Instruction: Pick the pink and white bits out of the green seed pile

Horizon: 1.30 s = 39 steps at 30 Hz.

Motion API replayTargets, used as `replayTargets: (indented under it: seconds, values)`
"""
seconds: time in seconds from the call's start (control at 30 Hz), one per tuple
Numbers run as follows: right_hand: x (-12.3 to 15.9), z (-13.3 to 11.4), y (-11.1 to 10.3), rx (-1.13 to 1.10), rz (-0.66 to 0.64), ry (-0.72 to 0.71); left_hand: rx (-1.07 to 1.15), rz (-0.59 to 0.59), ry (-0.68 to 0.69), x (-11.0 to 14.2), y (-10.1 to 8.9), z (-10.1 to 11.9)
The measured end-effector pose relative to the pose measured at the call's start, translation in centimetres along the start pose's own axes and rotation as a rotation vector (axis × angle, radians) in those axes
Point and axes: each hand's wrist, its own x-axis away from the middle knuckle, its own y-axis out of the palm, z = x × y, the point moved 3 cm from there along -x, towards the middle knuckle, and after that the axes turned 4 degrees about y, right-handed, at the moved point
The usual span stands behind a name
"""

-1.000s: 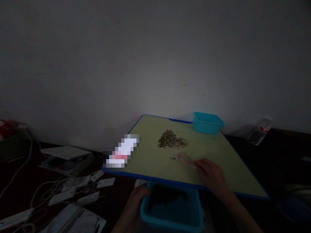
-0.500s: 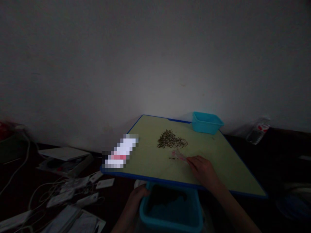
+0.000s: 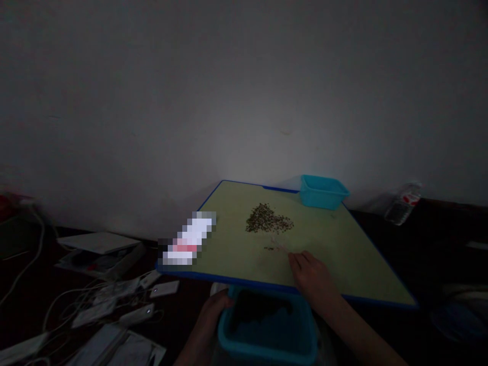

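Note:
A pale green board with a blue rim (image 3: pixel 229 277) lies in front of me against the wall. On it sits a heap of small dark seeds (image 3: pixel 269 221), with a few stray seeds (image 3: pixel 270 248) nearer to me. My right hand (image 3: pixel 310 277) rests on the board, closed on a thin clear tool (image 3: pixel 280 246) whose tip touches the stray seeds. My left hand (image 3: pixel 213 307) grips the left rim of a teal tub (image 3: pixel 267 330) held below the board's near edge.
A second teal tub (image 3: pixel 323 191) stands at the board's far right corner. A blurred white and red patch (image 3: pixel 188 239) lies on the board's left edge. A plastic bottle (image 3: pixel 402 204) lies to the right. Cables, adapters and papers (image 3: pixel 110 300) litter the dark floor at left.
My right hand has moved left and toward me along the board, dragging the clear tool with it. The left hand and the near tub have stayed put.

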Motion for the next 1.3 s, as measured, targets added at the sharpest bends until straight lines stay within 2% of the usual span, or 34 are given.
replayTargets:
  seconds: [0.27, 0.5, 0.8, 1.07, 1.3]
  values:
    - [0.3, 0.3, -0.2, 0.047, -0.051, 0.035, -0.004, 0.018, -0.008, -0.7, -0.7, -0.7]
    - [0.4, 0.0, -0.3, 0.044, -0.044, 0.037, -0.024, 0.001, 0.011, -0.5, -0.4, -0.3]
    - [0.3, 0.3, -0.3, 0.050, -0.032, 0.076, -0.004, 0.022, -0.033, 0.1, 0.2, 0.3]
    - [-0.2, -0.2, -0.3, 0.069, -0.076, 0.162, 0.010, -0.010, 0.007, -0.1, -0.1, 0.1]
    - [-0.3, 0.9, -0.3, 0.087, -0.058, 0.204, 0.012, -0.008, 0.001, -0.2, -0.1, 0.0]
